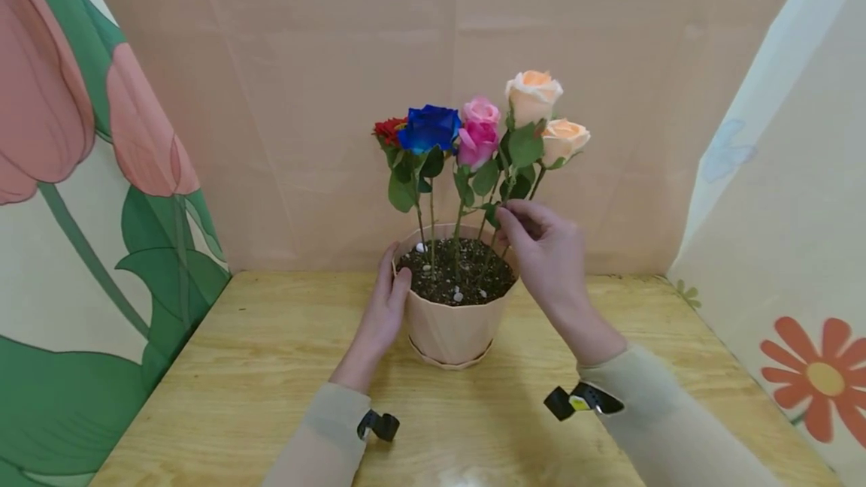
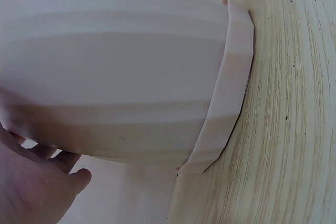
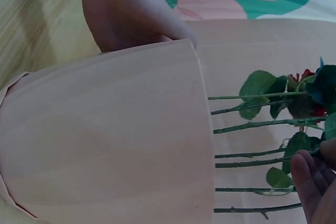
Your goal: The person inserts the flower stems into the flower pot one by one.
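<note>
A pale pink flower pot (image 1: 456, 329) full of dark soil (image 1: 443, 276) stands on its saucer (image 2: 231, 72). My left hand (image 1: 384, 299) holds its left side, the thumb by the rim. In the soil stand several roses: a red flower (image 1: 388, 131), a blue rose (image 1: 430, 128), pink roses (image 1: 478, 144) and peach roses (image 1: 533, 98). My right hand (image 1: 551, 250) pinches a green leaf (image 1: 492, 213) low on a stem at the right, thumb against forefinger. In the right wrist view, the stems (image 3: 252, 127) rise side by side past the pot's rim.
The pot is on a wood-grain table (image 1: 284, 367). A pinkish cloth backdrop (image 1: 325, 96) hangs close behind the flowers. Panels with a printed tulip (image 1: 145, 122) and a printed orange flower (image 1: 822, 378) flank the table.
</note>
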Demonstrator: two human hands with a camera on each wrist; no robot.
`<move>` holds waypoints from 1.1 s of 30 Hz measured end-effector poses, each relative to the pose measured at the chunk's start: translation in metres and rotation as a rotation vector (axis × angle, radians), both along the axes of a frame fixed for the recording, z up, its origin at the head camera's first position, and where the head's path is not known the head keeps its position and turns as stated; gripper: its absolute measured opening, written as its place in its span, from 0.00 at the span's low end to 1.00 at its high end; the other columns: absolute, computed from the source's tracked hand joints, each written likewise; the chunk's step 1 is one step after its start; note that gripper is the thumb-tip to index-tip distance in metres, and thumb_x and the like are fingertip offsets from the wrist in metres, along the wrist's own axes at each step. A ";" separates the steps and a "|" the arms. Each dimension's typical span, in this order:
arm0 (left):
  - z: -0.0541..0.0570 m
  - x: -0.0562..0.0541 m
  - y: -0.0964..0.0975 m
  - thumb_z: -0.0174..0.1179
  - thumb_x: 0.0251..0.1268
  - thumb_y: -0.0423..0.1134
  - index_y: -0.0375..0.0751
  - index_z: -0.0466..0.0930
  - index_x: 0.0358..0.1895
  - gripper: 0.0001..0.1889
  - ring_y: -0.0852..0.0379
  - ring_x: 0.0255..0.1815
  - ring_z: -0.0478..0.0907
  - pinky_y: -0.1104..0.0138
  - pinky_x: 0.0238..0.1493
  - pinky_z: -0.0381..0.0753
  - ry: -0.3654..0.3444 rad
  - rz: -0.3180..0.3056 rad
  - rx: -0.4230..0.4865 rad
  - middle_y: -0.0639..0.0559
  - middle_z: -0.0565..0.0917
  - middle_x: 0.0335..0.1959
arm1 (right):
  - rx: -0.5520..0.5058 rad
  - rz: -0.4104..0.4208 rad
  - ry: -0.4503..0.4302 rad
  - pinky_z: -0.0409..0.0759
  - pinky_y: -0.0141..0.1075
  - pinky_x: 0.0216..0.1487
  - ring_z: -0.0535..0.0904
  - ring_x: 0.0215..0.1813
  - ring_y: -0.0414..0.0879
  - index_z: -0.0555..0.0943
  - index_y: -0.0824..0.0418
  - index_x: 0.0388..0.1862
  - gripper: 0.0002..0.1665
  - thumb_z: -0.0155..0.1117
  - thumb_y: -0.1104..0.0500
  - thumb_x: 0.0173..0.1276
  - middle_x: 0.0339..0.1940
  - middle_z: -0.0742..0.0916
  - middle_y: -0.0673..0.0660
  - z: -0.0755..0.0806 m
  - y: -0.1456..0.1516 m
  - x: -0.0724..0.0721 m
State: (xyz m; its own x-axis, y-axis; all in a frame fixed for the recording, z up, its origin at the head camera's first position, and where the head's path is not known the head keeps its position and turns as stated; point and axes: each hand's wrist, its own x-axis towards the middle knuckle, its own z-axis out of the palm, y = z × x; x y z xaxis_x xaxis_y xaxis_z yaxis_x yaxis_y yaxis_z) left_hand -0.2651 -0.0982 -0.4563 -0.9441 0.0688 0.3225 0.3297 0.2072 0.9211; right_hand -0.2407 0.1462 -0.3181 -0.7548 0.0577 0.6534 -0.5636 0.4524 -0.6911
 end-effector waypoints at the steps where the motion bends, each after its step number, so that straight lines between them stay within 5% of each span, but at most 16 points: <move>1: 0.000 0.000 0.000 0.41 0.95 0.52 0.55 0.45 0.93 0.33 0.41 0.91 0.47 0.41 0.87 0.51 -0.005 -0.002 0.001 0.46 0.48 0.92 | -0.001 0.000 -0.006 0.79 0.27 0.25 0.88 0.30 0.40 0.93 0.65 0.52 0.15 0.69 0.54 0.84 0.33 0.93 0.58 -0.002 0.000 -0.001; 17: 0.001 0.001 0.000 0.42 0.95 0.53 0.57 0.44 0.93 0.34 0.41 0.90 0.48 0.41 0.86 0.52 -0.014 0.005 -0.002 0.47 0.48 0.92 | -0.013 0.008 -0.023 0.84 0.25 0.33 0.91 0.36 0.56 0.92 0.68 0.55 0.15 0.68 0.57 0.85 0.37 0.93 0.62 -0.017 -0.006 -0.010; 33: 0.002 0.001 0.000 0.42 0.95 0.52 0.54 0.45 0.93 0.34 0.39 0.90 0.48 0.40 0.86 0.51 -0.005 0.008 -0.004 0.44 0.48 0.92 | 0.101 -0.035 0.080 0.81 0.22 0.34 0.89 0.34 0.51 0.91 0.69 0.49 0.08 0.67 0.66 0.83 0.37 0.91 0.62 -0.035 -0.008 -0.015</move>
